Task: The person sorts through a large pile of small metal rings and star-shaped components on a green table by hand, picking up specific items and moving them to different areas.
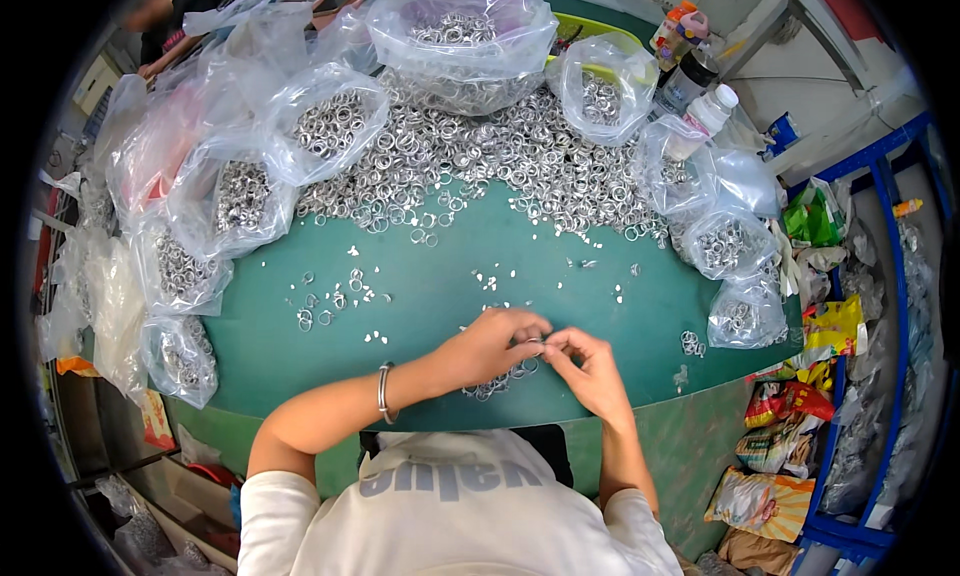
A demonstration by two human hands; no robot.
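Note:
Close together over the near middle of the green table, my left hand and my right hand meet at the fingertips. Both are closed in a pinch on a small silver ring, mostly hidden by the fingers. Below my left hand lies a small heap of silver rings, partly covered by it. Tiny pale bits are scattered just beyond the hands. Several loose rings lie to the left, and another small cluster of rings is at the right.
A wide bank of silver rings spans the far side. Clear plastic bags of rings curve around both sides. Bottles stand at the far right. Blue shelving rises beyond the right edge. Another person is at the far left.

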